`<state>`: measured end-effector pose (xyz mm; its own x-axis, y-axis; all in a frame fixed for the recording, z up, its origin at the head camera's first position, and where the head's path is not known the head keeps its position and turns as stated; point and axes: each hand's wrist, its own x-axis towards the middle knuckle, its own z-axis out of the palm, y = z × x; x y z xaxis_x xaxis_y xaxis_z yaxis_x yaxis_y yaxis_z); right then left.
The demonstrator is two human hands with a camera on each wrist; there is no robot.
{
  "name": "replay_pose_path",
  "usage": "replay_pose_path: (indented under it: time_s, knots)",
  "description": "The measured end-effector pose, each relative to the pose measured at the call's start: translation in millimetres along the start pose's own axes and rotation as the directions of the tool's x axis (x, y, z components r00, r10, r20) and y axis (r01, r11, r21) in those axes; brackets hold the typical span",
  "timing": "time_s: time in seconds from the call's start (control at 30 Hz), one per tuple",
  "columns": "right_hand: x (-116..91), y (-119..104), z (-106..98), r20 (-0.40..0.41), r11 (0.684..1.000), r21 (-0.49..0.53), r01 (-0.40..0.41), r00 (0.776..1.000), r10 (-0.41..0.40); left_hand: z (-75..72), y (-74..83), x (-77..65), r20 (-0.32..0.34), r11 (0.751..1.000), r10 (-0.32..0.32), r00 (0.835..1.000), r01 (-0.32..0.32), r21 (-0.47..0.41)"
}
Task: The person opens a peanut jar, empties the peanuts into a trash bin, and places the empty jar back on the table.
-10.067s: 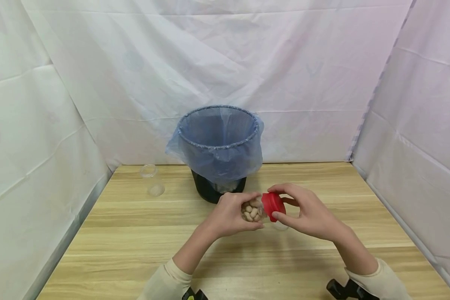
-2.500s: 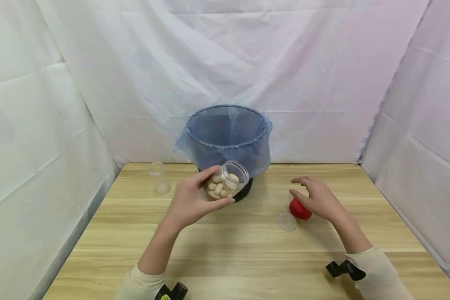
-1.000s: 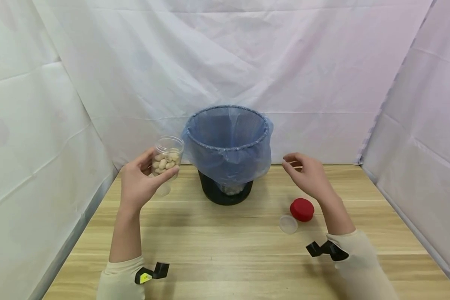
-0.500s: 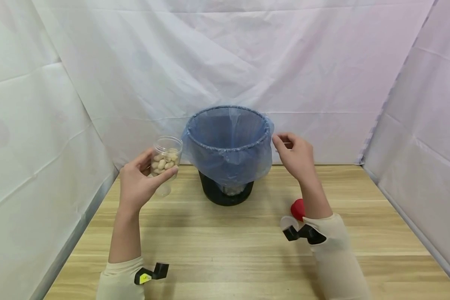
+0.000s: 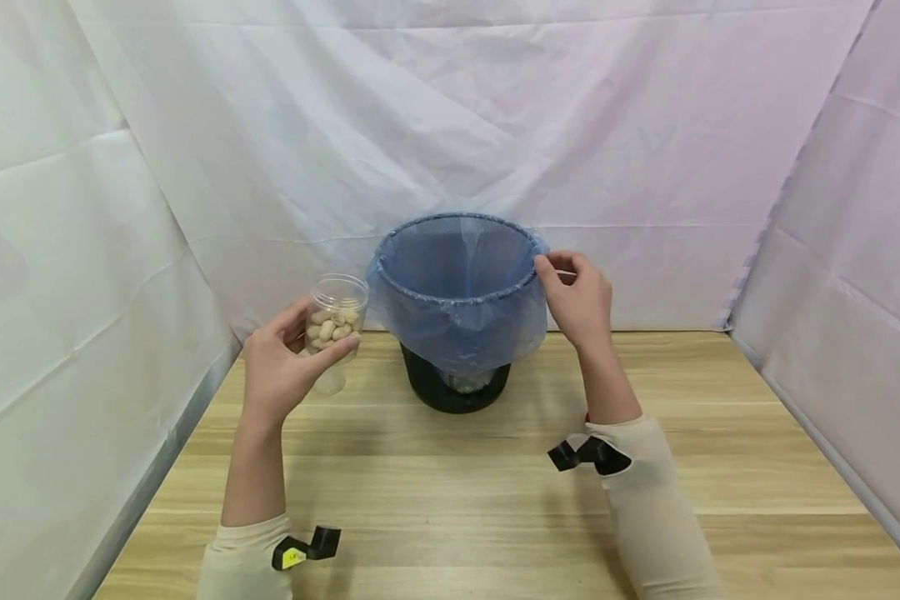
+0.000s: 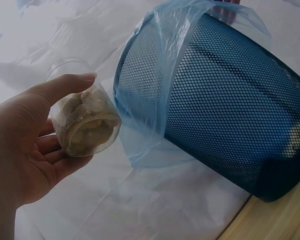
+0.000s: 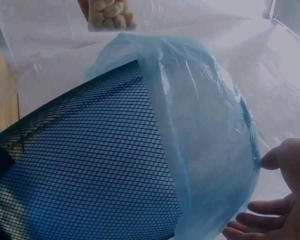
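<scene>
My left hand (image 5: pixel 277 367) grips a clear plastic jar (image 5: pixel 336 327) of pale, pistachio-like nuts (image 7: pixel 110 14), thumb on the near side and fingers round the far side. The jar is upright and lidless, raised left of a black mesh bin (image 5: pixel 457 392). A blue plastic liner (image 5: pixel 461 329) folds over the bin's rim. At the right of that rim is my right hand (image 5: pixel 579 300). In the right wrist view its thumb (image 7: pixel 272 159) meets the liner's edge, while the loosely bent fingers (image 7: pixel 262 220) stay spread apart from it.
Behind the held jar stands a second clear jar (image 5: pixel 331 382), partly covered. The right sleeve (image 5: pixel 645 492) hides most of a red lid (image 5: pixel 588 418) and a clear disc (image 5: pixel 577 438) on the wooden table (image 5: pixel 420 517). White cloth (image 5: pixel 607 125) hangs round the table.
Earlier the right hand took the red lid off the jar and laid it down. The left hand then carried the jar left, and the right hand moved up and left to the bin's rim.
</scene>
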<state>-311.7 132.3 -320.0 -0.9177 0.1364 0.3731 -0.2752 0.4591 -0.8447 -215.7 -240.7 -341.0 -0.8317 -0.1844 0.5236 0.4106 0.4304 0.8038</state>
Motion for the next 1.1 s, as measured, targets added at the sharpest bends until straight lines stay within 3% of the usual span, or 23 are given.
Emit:
replay_pose_path:
  time_s: [0.43, 0.8, 1.1]
  knots:
    - [34, -10, -1, 0.086, 0.994, -0.111, 0.022, 0.996, -0.013, 2.1, -2.0, 1.7, 0.012, 0.999, 0.027, 1.000, -0.027, -0.027]
    - [61, -22, 4, 0.192, 0.963, -0.258, 0.080, 0.981, -0.030, 3.9, -2.6, 2.4, 0.011, 0.999, 0.033, 0.999, -0.032, -0.030]
    - [69, -19, 6, 0.216, 0.970, -0.239, 0.044, 0.976, 0.009, 7.1, -3.5, 3.4, 0.014, 0.998, 0.044, 0.999, -0.044, -0.052]
